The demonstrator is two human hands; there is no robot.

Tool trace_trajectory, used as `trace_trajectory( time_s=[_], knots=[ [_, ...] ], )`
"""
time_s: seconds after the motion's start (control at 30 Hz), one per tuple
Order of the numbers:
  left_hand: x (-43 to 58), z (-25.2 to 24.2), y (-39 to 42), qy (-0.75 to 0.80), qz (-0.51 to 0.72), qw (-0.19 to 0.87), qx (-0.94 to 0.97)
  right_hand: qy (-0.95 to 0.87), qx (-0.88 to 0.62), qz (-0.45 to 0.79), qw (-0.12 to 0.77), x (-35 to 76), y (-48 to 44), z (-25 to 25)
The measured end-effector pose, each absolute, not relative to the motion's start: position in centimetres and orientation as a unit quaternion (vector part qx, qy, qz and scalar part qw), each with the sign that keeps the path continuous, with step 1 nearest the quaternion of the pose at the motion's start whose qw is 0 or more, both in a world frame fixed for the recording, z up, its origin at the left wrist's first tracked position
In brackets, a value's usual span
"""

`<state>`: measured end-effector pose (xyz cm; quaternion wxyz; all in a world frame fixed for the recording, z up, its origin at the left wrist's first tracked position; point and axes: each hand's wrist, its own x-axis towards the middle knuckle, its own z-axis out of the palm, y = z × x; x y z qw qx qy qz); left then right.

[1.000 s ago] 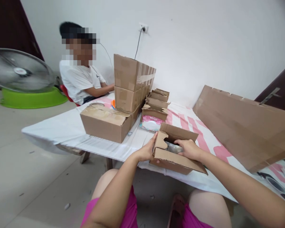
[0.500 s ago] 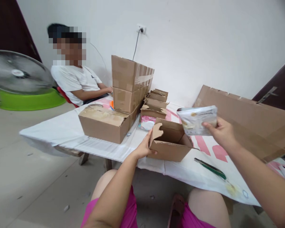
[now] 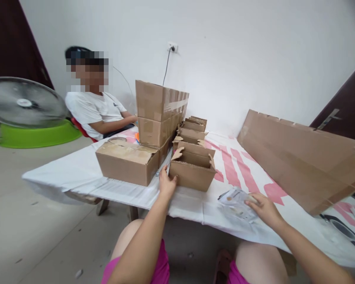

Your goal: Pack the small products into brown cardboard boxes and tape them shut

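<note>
My left hand (image 3: 167, 184) is at the near left corner of an open cardboard box (image 3: 192, 176), thumb at the front and fingers along the side. The box's flaps stand up, and its floor is hidden from me. In my right hand (image 3: 264, 209) is a white printed plastic packet (image 3: 238, 203), pinched at its right end. It is slightly blurred and low over the near part of the table, to the right of the box. Behind the box, more open cardboard boxes (image 3: 195, 125) form a row.
Taped boxes (image 3: 150, 102) are stacked left of the row, with a closed box (image 3: 124, 163) in front. A large cardboard sheet (image 3: 301, 157) leans at the right, near a tape roll (image 3: 343, 229). Across the table sits a person (image 3: 91, 110), near a fan (image 3: 25, 103).
The open box has moved left and back, against the row, with my left hand at it. My right hand has lowered the packet toward the table; the green cutter no longer shows.
</note>
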<state>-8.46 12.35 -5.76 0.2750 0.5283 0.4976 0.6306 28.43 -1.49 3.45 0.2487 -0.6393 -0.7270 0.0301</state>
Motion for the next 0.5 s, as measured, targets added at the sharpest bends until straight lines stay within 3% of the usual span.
trace_trajectory(
  time_s=[0.17,0.23,0.37,0.5],
  knots=[
    [-6.8,-5.4,10.8,0.644,0.59,0.152,0.463,-0.741,-0.614,-0.117,0.245,28.5,-2.6,0.9],
    [-6.1,-4.9,9.9,0.657,0.584,0.136,0.456,-0.706,-0.644,-0.116,0.272,29.7,-3.1,-0.5],
    [-4.2,-4.3,7.9,0.618,0.601,0.096,0.498,-0.582,-0.705,0.027,0.405,32.4,-4.5,-4.4],
    [-1.0,-4.7,5.2,0.496,0.514,0.163,0.681,-0.475,-0.714,0.166,0.487,32.9,-5.6,-7.7]
  ],
)
